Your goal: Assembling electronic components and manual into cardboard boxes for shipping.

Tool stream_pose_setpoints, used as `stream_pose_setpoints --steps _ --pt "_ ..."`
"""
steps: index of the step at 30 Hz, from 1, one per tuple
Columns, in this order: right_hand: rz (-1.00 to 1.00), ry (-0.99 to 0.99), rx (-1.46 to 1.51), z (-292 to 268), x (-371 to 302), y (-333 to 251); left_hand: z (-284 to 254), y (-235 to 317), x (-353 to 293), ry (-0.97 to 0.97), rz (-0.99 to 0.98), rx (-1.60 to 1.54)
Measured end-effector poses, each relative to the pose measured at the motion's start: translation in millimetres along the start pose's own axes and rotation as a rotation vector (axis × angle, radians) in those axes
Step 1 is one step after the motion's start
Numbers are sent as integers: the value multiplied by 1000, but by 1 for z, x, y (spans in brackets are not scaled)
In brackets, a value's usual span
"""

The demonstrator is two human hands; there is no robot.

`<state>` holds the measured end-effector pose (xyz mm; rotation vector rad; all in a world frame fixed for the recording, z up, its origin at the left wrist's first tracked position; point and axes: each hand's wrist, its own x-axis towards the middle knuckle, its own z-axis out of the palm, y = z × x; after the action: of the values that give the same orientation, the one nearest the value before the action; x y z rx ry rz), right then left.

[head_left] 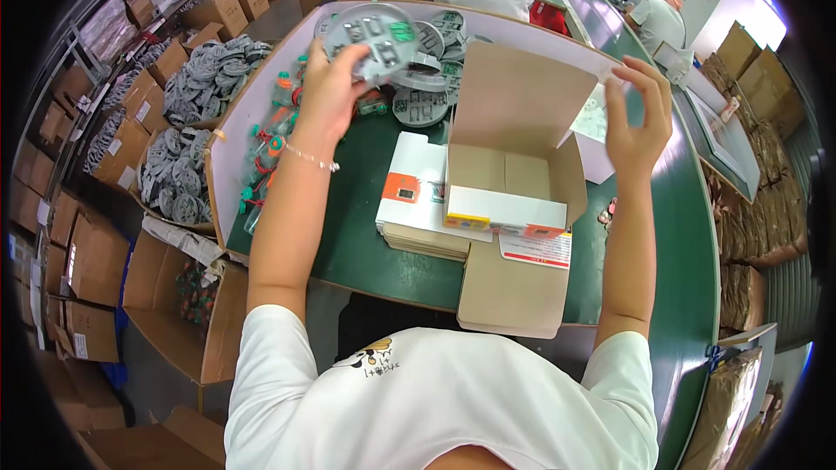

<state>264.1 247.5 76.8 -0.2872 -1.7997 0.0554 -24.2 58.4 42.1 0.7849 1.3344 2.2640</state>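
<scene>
My left hand (329, 96) is closed on the rim of a round grey disc-shaped case (370, 42), raised over the far part of the table. Small dark parts and a green patch show on its face. More such round cases (421, 106) lie in a heap just beyond. My right hand (641, 117) hovers at the right of an open carton (505, 172), fingers apart and curved, with nothing visible in them. The carton's tall brown lid flap stands up, and its inside shows bare cardboard. It rests on a stack of flattened cartons (425, 242) beside a printed sheet (535, 249).
Small clear bottles with green and orange caps (277, 126) line the table's left side. Cardboard boxes of grey coiled parts (178, 174) stand left of the green table (357, 252). A white tub (592, 126) sits behind the carton. Two people work farther off.
</scene>
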Motion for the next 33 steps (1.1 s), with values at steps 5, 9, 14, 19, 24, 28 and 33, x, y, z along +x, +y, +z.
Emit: stream_pose_setpoints --steps 5,9,14,19,24,28,33 --pt "550 -488 -269 14 -28 149 -15 -55 99 138 167 246" --pt "681 -837 -333 34 -54 202 2 -87 130 64 -109 387" --pt "557 -1242 -398 45 -61 233 -8 -110 146 163 97 1287" --pt "456 -1342 -458 52 -69 250 -42 -88 115 42 408 1247" --pt "368 -1347 -557 59 -75 271 -82 -35 57 53 684 1347" --pt "361 -1341 -494 61 -73 268 -105 -13 15 1 481 1517" --pt "357 -1288 -528 64 -75 275 -116 -30 12 -100 438 1666"
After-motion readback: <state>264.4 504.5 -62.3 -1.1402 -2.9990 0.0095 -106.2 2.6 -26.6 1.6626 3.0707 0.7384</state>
